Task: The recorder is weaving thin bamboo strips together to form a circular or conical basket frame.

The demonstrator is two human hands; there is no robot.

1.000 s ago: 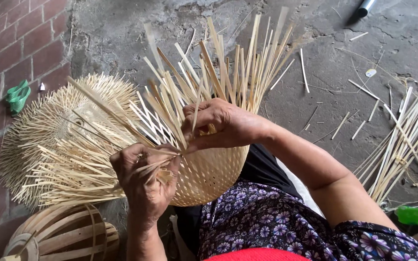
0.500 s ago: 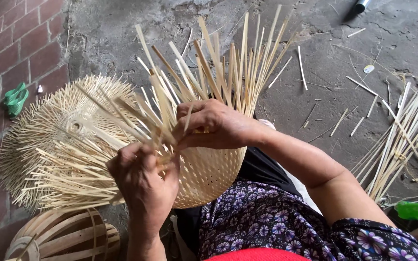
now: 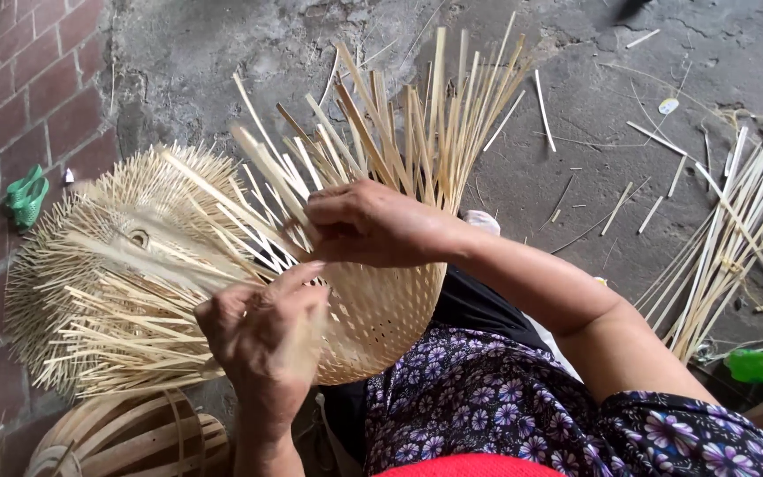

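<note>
A half-woven bamboo basket (image 3: pixel 386 309) rests on my lap, its loose strips (image 3: pixel 417 124) fanning upward. My right hand (image 3: pixel 368 221) grips the strips at the rim, fingers closed around them. My left hand (image 3: pixel 262 331) sits at the basket's near left side, blurred, fingers pinching a thin strip at the weave. Both hands touch the basket.
Other unfinished woven pieces with spiky strip ends (image 3: pixel 117 265) lie stacked at my left. A ribbed bamboo frame (image 3: pixel 125 437) is at the bottom left. A bundle of long strips (image 3: pixel 735 230) lies on the concrete at right. A brick wall (image 3: pixel 11 97) stands at left.
My left hand has shifted down and right along the rim. The basket has turned slightly, and the fan of strips stands more upright.
</note>
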